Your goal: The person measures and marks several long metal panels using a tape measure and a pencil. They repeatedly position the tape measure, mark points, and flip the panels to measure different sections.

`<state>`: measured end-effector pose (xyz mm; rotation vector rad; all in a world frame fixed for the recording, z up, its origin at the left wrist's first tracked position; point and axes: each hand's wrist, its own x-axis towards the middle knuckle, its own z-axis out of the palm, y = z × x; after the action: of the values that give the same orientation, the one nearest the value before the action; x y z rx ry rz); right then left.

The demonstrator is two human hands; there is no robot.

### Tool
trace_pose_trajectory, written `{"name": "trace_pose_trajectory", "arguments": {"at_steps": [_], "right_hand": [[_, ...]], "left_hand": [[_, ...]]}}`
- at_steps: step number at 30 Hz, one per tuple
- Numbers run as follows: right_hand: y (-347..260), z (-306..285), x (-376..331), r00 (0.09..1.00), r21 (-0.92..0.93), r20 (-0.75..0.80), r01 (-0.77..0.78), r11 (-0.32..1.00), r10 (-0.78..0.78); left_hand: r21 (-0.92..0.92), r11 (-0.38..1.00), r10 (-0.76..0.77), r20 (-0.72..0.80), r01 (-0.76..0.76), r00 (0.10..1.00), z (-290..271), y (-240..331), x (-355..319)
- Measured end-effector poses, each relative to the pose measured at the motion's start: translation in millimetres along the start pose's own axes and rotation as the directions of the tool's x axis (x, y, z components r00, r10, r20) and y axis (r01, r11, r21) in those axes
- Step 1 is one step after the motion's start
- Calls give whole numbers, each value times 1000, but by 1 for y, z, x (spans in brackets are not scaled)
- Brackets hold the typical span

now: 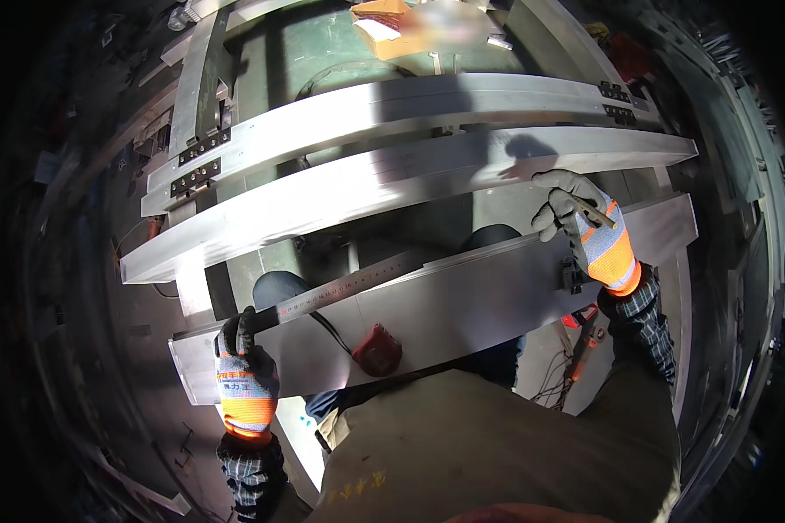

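Across my lap lies a long grey metal profile (471, 309). A steel ruler (349, 285) slants along its far edge, with its right end reaching past the middle of the profile. At the profile's left end, my gloved left hand (246, 370) is closed on the ruler's left end. My gloved right hand (591, 228) is raised over the profile's right part, its fingers curled round a thin yellowish-brown pencil-like stick (595, 213). Between my hands, a red tape measure (378, 350) with a black strap rests on the profile near its front edge.
Two more long silvery profiles (323, 196) lie across the frame beyond my knees. Black hinges (199, 166) are fixed on the farthest one. An orange-and-black tool (587, 353) with cables is on the floor to the right. A cardboard box (379, 30) stands at the far side.
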<state>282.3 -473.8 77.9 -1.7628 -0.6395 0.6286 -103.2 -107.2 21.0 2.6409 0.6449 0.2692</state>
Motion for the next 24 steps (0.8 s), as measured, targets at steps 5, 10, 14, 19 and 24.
{"name": "trace_pose_trajectory", "arguments": {"at_steps": [5, 10, 14, 19, 24], "right_hand": [[31, 7, -34, 998, -62, -48, 46, 997, -49], [47, 30, -26, 928, -392, -80, 306, 868, -363], [37, 30, -3, 878, -688, -105, 276, 672, -468], [28, 13, 42, 927, -925, -72, 75, 373, -367], [76, -9, 107, 839, -950, 57, 212, 230, -540]], "left_hand": [[-48, 987, -149, 118, 156, 982, 20, -13, -31], [-82, 996, 17, 24, -15, 1000, 78, -84, -63], [250, 963, 79, 105, -103, 991, 20, -35, -38], [151, 943, 317, -144, -296, 938, -29, -28, 41], [289, 903, 375, -171, -317, 911, -7, -100, 156]]}}
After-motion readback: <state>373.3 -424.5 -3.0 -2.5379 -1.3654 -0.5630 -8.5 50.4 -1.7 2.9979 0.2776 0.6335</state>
